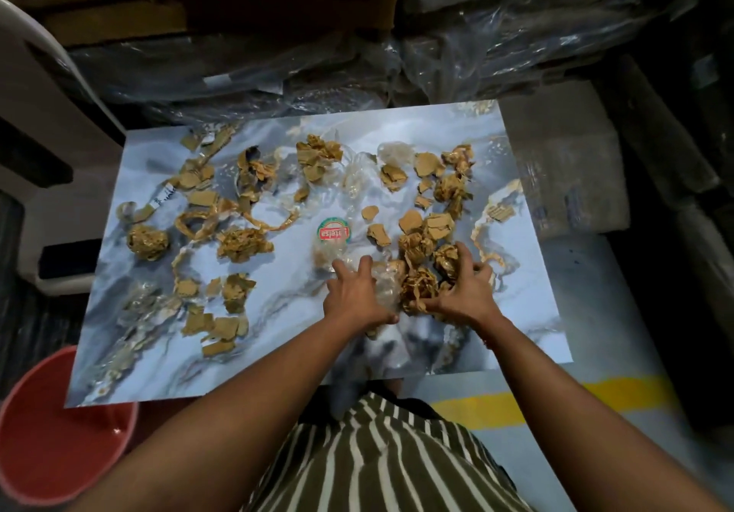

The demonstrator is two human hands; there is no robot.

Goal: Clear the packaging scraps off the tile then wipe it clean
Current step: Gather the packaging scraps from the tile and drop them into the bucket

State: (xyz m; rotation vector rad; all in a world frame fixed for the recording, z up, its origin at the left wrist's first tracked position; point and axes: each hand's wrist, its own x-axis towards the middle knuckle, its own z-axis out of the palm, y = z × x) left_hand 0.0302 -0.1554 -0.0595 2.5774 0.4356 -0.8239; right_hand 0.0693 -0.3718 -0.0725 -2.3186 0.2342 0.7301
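Marbled blue-grey tile (496, 313) lies strewn with brown packaging scraps (244, 244). Left hand (351, 297) presses spread fingers on clear plastic wrap (383, 285); right hand (462, 293) grips a crumpled tape wad (417, 287).

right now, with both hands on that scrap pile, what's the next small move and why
Probably draw the left hand and right hand together to bunch the brown tape wads and clear plastic between them, since many scraps still litter the tile.
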